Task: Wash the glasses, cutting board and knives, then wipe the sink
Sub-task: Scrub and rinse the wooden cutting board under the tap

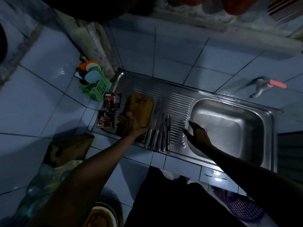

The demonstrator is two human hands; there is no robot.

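Left grip (129,123) clamped on cutting board's (139,108) near end, knives (159,135) just right; right grip (198,133) spread.

Both bare forearms reach forward and away from the body, well apart. The left hand (129,122) is curled, its fingers closed over the near edge of what it grips, thumb on top. The right hand (197,134) hovers flat with fingers spread and extended, palm down, holding nothing.
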